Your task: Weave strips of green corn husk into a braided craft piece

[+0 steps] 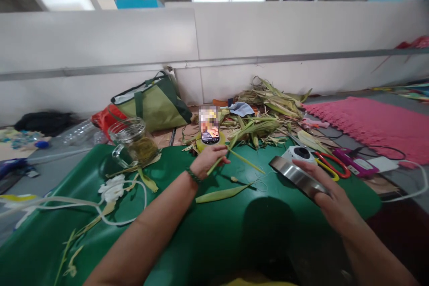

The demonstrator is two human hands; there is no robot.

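Note:
My left hand [210, 161] reaches out over the green tabletop, its fingers closed on a couple of thin green corn husk strips [247, 161]. Just beyond it, a lit phone [209, 130] stands propped up. My right hand [330, 194] grips a round, flat object with a shiny metal rim [298, 174], held tilted above the table; its kind is unclear. Below and between the hands lies a loose piece of corn husk [223, 193], with a dark thin tool [239, 182] and fine thread [261, 179] near it.
A glass mug [134, 143] stands at the left, near a white cord [97, 205] and white flower [112, 189]. Heaped husks [271, 100] lie behind. At the right are a white device [298, 154], red-and-yellow scissors [338, 167] and a purple power strip [357, 163].

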